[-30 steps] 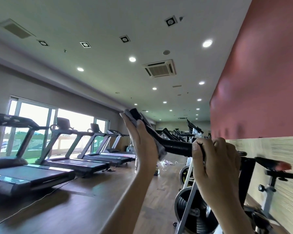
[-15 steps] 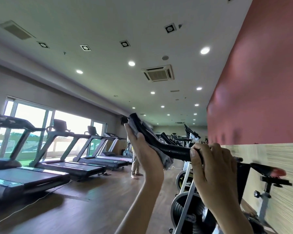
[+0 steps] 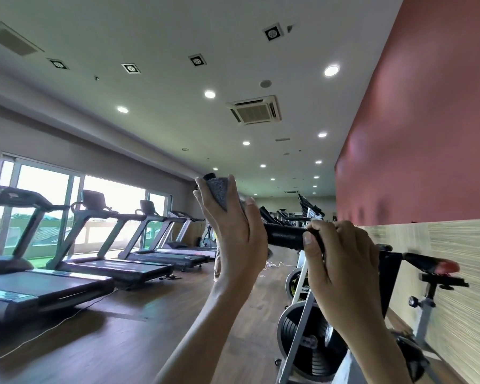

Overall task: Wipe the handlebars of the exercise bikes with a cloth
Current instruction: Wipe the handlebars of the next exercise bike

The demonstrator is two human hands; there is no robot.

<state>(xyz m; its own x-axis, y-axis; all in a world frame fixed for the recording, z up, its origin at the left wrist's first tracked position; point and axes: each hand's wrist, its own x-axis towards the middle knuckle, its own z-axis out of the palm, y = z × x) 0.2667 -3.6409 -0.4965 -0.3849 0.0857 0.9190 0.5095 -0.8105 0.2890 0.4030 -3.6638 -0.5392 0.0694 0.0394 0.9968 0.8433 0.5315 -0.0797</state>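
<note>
A black handlebar (image 3: 284, 235) of the nearest exercise bike runs from right to upper left at chest height. My left hand (image 3: 233, 234) wraps a grey cloth (image 3: 219, 191) round the bar's raised left end, whose black tip just shows above the cloth. My right hand (image 3: 341, 250) grips the same bar further right, fingers curled over it. The bike's flywheel (image 3: 308, 342) and white frame sit below my right hand.
A row of treadmills (image 3: 100, 261) lines the windows on the left. More exercise bikes (image 3: 308, 214) stand in line along the red and wood-patterned wall on the right. A saddle (image 3: 430, 263) with a red tip is at right. Wooden floor lies between.
My left hand has slid the cloth up the bar to its upper end, now covering the tip. My right hand keeps its grip. The person standing far down the room is now hidden.
</note>
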